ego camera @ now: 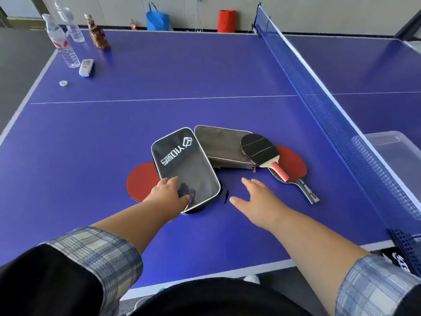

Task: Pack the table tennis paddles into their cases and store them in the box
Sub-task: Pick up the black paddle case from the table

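Note:
A black case (184,165) with white lettering lies on the blue table, partly covering a red paddle (140,181). My left hand (169,193) grips the case's near corner. Behind it lies a grey case (218,144). A black-faced paddle (259,151) rests on the grey case's right end and on another red paddle (292,164), whose handle (307,190) points toward me. My right hand (257,197) hovers open just right of the black case, holding nothing. A clear plastic box (391,151) stands beyond the net at the right.
The net (323,87) runs along the right side. At the far left corner stand three bottles (60,44), with a white remote (86,67) and a bottle cap (63,83) nearby. A blue bag (157,19) and a red bin (226,20) sit on the floor behind the table.

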A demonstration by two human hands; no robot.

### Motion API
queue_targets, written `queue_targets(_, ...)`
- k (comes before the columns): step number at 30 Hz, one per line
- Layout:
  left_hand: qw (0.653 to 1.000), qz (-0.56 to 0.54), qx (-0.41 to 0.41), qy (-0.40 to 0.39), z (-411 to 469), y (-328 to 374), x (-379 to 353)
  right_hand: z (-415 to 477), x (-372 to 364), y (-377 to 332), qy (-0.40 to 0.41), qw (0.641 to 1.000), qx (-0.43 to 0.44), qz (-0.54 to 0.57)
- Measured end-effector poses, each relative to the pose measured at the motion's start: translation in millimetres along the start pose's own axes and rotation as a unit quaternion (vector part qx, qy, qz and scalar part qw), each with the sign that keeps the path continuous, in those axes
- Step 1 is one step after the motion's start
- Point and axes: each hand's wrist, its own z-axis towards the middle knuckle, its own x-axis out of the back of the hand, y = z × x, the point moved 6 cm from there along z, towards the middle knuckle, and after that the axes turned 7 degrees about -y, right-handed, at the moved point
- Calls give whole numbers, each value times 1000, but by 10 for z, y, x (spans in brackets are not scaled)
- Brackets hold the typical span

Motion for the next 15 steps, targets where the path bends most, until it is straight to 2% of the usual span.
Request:
queue_targets(6, 988, -108, 115, -6, 277, -234, -63, 719, -142, -202, -62, 997, 10, 47)
queue_targets(11, 937, -263, 229, 6, 462, -307, -128, 1341, -206, -317, -93, 993, -4, 68)
queue_targets(15, 923, -264, 278, 7, 594, -309, -153, 1688, -321, -394, -138, 983, -37, 116)
